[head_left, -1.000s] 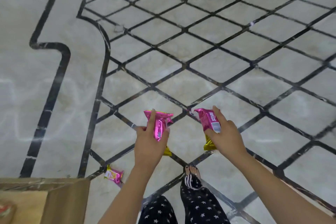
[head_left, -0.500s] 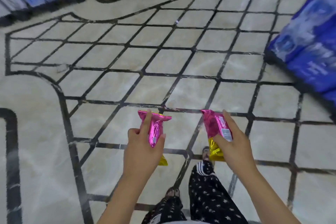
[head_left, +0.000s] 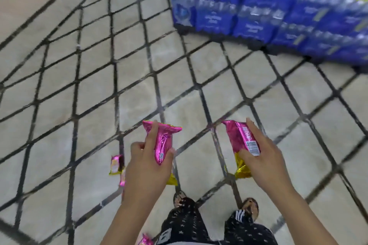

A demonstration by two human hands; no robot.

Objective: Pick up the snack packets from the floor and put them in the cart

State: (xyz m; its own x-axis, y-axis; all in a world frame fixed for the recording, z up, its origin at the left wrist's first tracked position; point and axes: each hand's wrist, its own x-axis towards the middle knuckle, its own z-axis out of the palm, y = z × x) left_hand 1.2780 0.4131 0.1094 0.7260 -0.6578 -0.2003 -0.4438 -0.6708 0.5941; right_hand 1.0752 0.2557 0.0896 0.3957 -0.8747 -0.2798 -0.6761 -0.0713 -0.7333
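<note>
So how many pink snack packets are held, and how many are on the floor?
Held packets: 2, one in the left hand, one in the right hand.
Floor packets: 2, one beside the left hand, one at the bottom edge.
Total: 4; a pink sliver by the left wrist might be a fifth.

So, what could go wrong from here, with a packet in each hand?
1. The left hand holds the left packet and the right hand holds the right packet, so the floor packet may be left behind.
2. The bottom packet lies by the legs; a step could crush it.
</note>
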